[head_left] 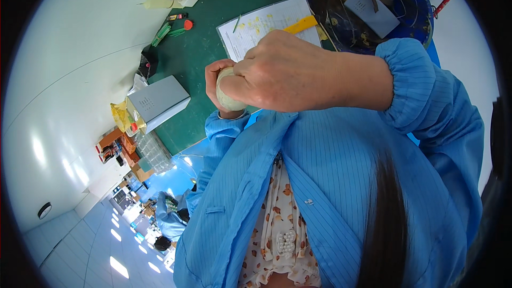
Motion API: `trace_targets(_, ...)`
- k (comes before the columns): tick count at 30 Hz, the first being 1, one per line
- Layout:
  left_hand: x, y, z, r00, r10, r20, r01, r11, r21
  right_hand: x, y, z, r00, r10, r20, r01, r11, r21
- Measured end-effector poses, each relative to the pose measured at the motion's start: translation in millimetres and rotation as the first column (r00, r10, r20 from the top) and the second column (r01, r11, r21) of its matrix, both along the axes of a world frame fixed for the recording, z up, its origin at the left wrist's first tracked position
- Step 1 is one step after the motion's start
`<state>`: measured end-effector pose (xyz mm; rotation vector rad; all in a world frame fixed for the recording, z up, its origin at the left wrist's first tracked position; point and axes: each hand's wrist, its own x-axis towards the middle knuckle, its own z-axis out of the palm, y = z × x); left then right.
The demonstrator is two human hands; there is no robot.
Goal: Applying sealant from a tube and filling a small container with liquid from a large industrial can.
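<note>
Pale, rounded tape roll (226, 93), seemingly light and firm, cupped by left hand (217, 82); right hand (282, 72) pinching its edge above green worktop (197, 53).

Pale roll (226, 93) mostly behind hands

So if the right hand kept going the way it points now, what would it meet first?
The right hand points toward the person's left and already closes over a pale roll of tape, which the left hand holds from the other side. It would press into that roll first; depth beyond is unclear.
</note>
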<state>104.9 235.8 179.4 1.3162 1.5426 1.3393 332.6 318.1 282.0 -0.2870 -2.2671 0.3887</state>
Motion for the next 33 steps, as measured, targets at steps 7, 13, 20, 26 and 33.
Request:
trace_targets(7,18.1,8.8,16.1,0.999,0.05,0.014,-0.048,0.99,-0.132,2.6,-4.7,15.9,0.99,-0.123,0.064,0.119,0.991,0.065)
trace_targets(13,30.9,19.8,32.7,0.99,0.14,0.029,-0.125,0.944,-0.306,10.0,1.5,38.7,0.981,-0.112,0.159,0.109,0.994,0.027)
trace_targets(20,36.7,31.2,59.9,0.968,0.25,0.032,-0.202,0.844,-0.497,17.9,8.0,34.6,0.991,0.025,0.128,-0.018,0.998,-0.054)
trace_targets(26,47.9,35.9,77.7,0.936,0.351,0.019,-0.257,0.72,-0.645,15.2,-2.7,10.6,1.0,-0.006,0.031,0.005,0.999,0.043)
trace_targets(33,21.0,23.7,36.6,0.98,0.068,-0.187,-0.111,0.967,-0.228,6.1,-6.0,4.1,0.992,-0.129,0.0,0.129,0.991,-0.047)
